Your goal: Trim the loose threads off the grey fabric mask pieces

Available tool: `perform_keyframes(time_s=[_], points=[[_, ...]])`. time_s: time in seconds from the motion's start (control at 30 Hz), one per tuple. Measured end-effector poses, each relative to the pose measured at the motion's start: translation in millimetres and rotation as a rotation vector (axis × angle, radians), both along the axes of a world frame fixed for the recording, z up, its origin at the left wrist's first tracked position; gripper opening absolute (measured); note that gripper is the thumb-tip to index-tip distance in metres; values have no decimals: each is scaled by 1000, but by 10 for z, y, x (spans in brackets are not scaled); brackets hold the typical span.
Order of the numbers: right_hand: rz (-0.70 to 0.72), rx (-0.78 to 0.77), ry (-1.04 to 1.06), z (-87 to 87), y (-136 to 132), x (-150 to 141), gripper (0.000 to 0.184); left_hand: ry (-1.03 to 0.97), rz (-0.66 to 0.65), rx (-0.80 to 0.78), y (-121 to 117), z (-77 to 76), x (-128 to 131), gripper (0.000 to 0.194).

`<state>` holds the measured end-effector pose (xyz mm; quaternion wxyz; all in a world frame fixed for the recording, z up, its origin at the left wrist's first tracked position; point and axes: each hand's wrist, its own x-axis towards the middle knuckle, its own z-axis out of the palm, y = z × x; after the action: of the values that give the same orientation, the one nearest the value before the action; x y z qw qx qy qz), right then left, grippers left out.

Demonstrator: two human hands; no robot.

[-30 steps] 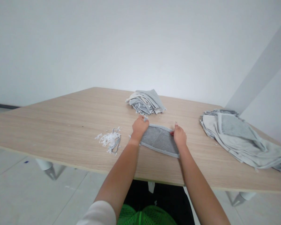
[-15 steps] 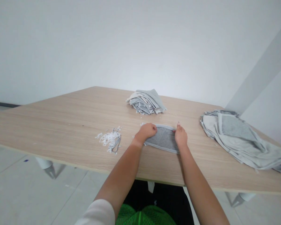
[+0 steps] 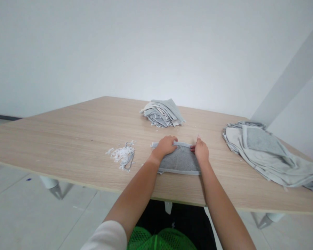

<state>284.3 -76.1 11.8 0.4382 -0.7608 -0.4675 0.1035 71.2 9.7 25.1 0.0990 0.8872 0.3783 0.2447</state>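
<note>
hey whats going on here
A person is working at a wooden table with both bare hands on a grey fabric piece with a paler bound edge. The left hand holds its upper edge and the right hand pinches its right end. A folded stack of grey and cream fabric lies beyond them, a larger grey fabric heap lies to the right, and white trimmings lie to the left.

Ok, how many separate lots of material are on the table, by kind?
Held grey piece: 1
Folded stack: 1
Loose pile: 1
White scrap heap: 1
Total: 4
</note>
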Motion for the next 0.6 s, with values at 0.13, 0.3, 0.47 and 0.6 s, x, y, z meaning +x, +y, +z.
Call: perform_keyframes(time_s=[0.13, 0.3, 0.47, 0.6], points=[[-72, -60, 84, 18, 27, -9, 71, 61, 111, 48, 45, -113, 35, 22], [-166, -175, -94, 43, 70, 38, 50, 62, 254, 64, 50, -82, 13, 19], [-179, -299, -139, 24, 77, 71, 35, 2, -5, 64, -35, -48, 103, 24], [-168, -293, -183, -22, 70, 102, 33, 12, -76, 56, -109, -45, 196, 22]])
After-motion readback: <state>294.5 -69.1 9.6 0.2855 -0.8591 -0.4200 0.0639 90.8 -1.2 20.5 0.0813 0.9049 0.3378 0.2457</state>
